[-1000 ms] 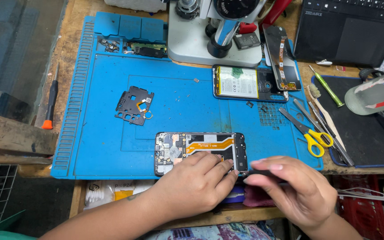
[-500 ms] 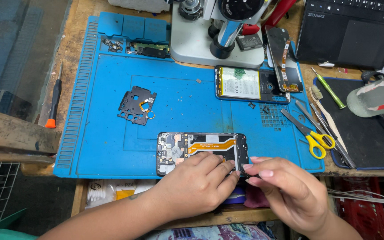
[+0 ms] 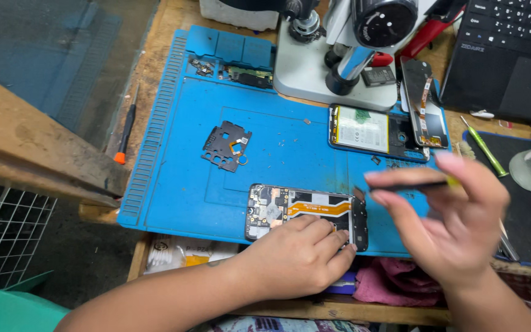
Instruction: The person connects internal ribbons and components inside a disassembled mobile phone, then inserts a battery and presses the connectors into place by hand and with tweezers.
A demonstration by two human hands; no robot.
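Blue mat (image 3: 278, 154): carries opened phone (image 3: 305, 211).
Left hand (image 3: 299, 255): fingers flat, pressing phone.
Right hand (image 3: 450, 227): fingers pinched on dark tool (image 3: 410, 183).

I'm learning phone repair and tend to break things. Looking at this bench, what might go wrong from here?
The opened phone lies at the near edge of the blue mat, steadied only by the left hand; a push may slide it off. The right hand holds a thin dark tool near the exposed orange flex cable, which a slip could tear. Small loose parts, like the metal shield plate, lie unsecured and may get lost.
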